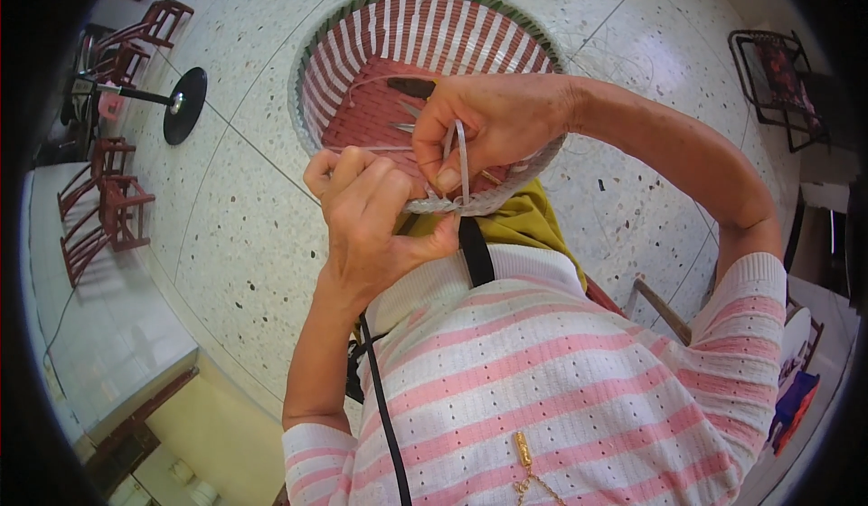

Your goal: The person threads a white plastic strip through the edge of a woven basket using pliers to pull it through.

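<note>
A round woven basket, red and white with a green band near its rim, sits at my lap. My left hand is closed on its near rim, fingers inside and thumb outside. Beside it, my right hand pinches a thin whitish plastic strip at the rim; part of the strip loops up in front of the fingers. Two pointed metal blades stick out left of my right hand; whether it holds them is hidden. A dark object shows above them inside the basket.
Thin loose strands lie on the speckled floor right of the basket. A round black stand base and wooden chairs are at the left. A dark metal-framed chair stands far right.
</note>
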A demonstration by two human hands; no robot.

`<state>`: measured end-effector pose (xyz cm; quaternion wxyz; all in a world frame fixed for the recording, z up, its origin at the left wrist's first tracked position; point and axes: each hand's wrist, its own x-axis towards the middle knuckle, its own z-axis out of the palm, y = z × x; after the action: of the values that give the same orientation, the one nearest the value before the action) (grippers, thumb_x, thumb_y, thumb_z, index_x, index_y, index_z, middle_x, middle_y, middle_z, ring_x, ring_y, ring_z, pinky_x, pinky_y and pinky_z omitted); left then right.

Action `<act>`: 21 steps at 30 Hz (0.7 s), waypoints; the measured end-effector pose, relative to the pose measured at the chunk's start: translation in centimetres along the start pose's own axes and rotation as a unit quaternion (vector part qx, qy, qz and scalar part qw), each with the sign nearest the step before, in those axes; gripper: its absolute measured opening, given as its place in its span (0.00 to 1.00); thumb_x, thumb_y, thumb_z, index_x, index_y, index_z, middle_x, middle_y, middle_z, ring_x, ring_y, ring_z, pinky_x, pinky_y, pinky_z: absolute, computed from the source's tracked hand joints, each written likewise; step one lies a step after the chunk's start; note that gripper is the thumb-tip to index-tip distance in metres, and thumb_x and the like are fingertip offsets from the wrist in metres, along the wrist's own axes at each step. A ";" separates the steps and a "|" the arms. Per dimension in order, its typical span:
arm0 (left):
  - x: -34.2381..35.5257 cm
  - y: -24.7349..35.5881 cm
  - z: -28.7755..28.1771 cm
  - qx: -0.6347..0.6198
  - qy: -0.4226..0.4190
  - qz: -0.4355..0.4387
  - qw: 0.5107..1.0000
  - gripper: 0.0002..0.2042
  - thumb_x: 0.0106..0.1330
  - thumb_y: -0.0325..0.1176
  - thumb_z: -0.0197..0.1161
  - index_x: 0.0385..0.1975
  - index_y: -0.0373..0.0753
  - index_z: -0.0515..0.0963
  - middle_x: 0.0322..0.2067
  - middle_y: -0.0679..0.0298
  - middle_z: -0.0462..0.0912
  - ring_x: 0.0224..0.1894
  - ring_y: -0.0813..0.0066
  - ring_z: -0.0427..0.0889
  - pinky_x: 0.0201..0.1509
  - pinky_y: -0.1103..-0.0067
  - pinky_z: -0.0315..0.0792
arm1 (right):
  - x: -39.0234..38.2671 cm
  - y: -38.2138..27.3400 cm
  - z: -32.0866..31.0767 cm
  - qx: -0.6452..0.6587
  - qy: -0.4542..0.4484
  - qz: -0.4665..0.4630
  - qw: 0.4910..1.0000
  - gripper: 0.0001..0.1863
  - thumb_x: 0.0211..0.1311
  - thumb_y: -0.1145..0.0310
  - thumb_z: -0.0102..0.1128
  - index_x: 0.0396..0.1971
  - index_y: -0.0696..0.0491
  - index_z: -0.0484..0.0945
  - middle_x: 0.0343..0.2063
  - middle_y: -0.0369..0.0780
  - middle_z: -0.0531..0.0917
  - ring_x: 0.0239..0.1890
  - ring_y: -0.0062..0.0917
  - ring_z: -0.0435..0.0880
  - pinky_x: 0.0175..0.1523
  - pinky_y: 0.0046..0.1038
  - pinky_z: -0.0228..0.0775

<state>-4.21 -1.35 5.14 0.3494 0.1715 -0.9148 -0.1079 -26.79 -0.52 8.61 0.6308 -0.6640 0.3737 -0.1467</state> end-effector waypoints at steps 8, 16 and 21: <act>-0.1 -0.1 0.3 0.006 0.020 0.014 1.000 0.16 0.39 0.39 0.71 0.18 0.44 0.68 0.19 0.66 0.64 0.26 0.66 0.67 0.45 0.70 0.57 | 0.1 0.5 0.1 0.006 -0.004 -0.058 0.998 0.08 0.57 0.71 0.67 0.35 0.58 0.86 0.30 0.33 0.87 0.33 0.14 0.83 0.40 0.19 0.76; 0.0 0.0 0.0 0.007 -0.004 0.001 1.000 0.17 0.39 0.42 0.74 0.19 0.44 0.71 0.22 0.67 0.70 0.29 0.67 0.70 0.47 0.67 0.57 | 0.1 0.0 0.2 -0.072 0.023 -0.082 0.994 0.08 0.56 0.72 0.67 0.35 0.59 0.86 0.30 0.35 0.88 0.33 0.14 0.83 0.41 0.20 0.76; 0.0 -0.2 0.1 0.003 0.015 0.011 1.000 0.16 0.39 0.39 0.72 0.19 0.44 0.69 0.20 0.66 0.66 0.28 0.67 0.68 0.46 0.69 0.57 | 0.2 0.1 0.4 -0.083 0.020 -0.081 0.993 0.08 0.56 0.73 0.66 0.35 0.59 0.86 0.30 0.36 0.87 0.32 0.15 0.83 0.39 0.21 0.77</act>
<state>-4.26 -1.50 4.99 0.3635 0.1641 -0.9118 -0.0984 -26.43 -0.32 8.39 0.5514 -0.7393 0.3423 -0.1792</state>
